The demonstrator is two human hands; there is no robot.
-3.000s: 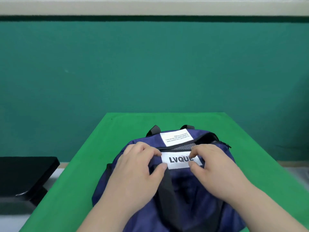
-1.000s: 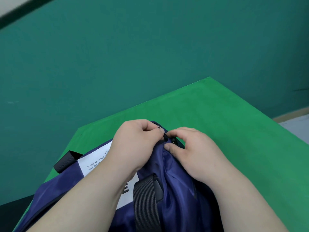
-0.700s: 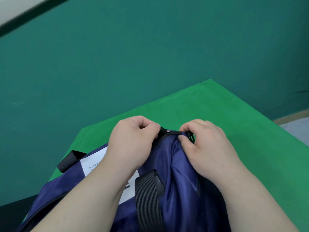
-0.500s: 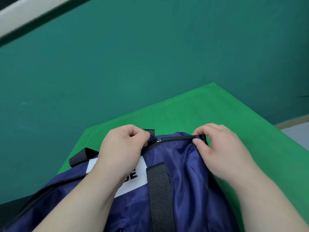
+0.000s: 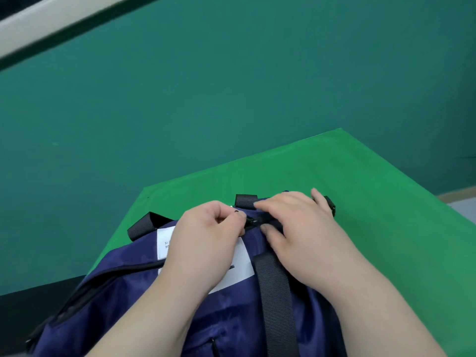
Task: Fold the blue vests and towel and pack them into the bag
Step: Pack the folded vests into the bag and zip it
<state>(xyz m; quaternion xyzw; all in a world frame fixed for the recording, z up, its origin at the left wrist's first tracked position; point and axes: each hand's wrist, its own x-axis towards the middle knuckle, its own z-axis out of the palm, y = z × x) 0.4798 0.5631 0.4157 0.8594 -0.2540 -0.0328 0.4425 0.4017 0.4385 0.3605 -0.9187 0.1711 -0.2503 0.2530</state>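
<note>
Head view only.

Found bag (image 5: pixel 226 325) lying on table (image 5: pixel 360 202), filling 6 to 8 o'clock of frame. Spotted no vests, no towel. Judged them packed inside already, with zipping as the last step.

Saw left hand (image 5: pixel 203 243) curled, thumb and forefinger pinching zip pull (image 5: pixel 251 221) at top seam. Read that as driving the slider.

Saw right hand (image 5: pixel 304 238) at 3 o'clock of left, just beside it, fingers (image 5: pixel 296 199) stretched near-straight across seam, thumb on near side. Made out no clear pinch through the blur. Read it as pressing fabric flat and taut, keeping cloth out of the teeth.

Noted strap (image 5: pixel 273 292) running from under right palm toward 6 o'clock. Noted label (image 5: pixel 244 266) half covered by left wrist, and webbing loops (image 5: pixel 246 199) poking out slack at 12 and 9 o'clock of hands, not handled. Noted dark gap along seam toward 8 o'clock, judged not yet zipped. Noted black block (image 5: pixel 25 305) off table at 8 o'clock, out of play.

Diff vs half a second back: had right hand well apart at 3 o'clock, pinching far end of zip, closed run exposed between hands. Since shifted in beside left, covering that run and swapping pinch for flat press. Kept left pinch unchanged.

Diff vs three seconds back: had mouth gaping, mesh lining showing, label fully readable. Since closed at right end.
</note>
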